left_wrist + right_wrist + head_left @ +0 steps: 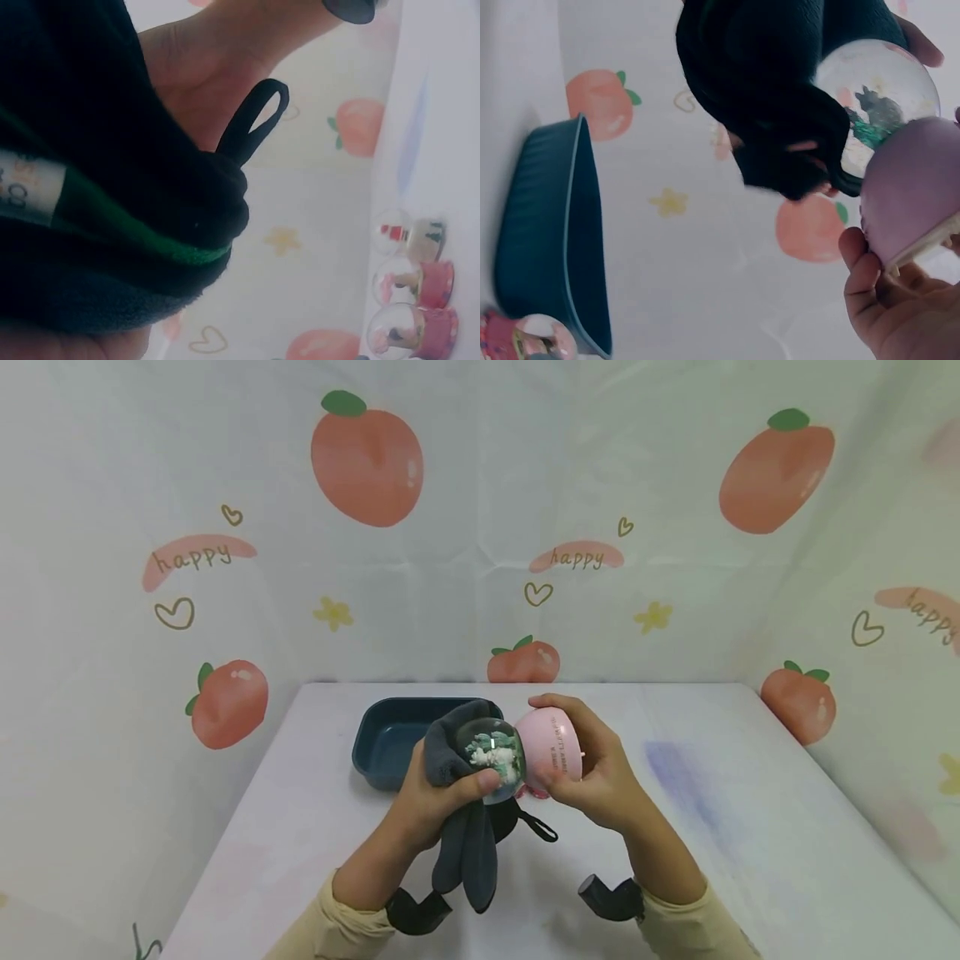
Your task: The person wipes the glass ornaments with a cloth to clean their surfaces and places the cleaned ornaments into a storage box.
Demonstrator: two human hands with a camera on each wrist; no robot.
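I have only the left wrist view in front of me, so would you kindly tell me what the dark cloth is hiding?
Observer: The head view shows a snow globe with a clear dome and a pink base.

Operator: Thank you; which hand has the base, if you can tell?

Observer: The right hand grips it, as the head and right wrist views both show.

Operator: That helps; may I ask whether any container stands nearby?

Observer: Yes, a dark blue tub stands on the table, beyond the left hand in the head view.
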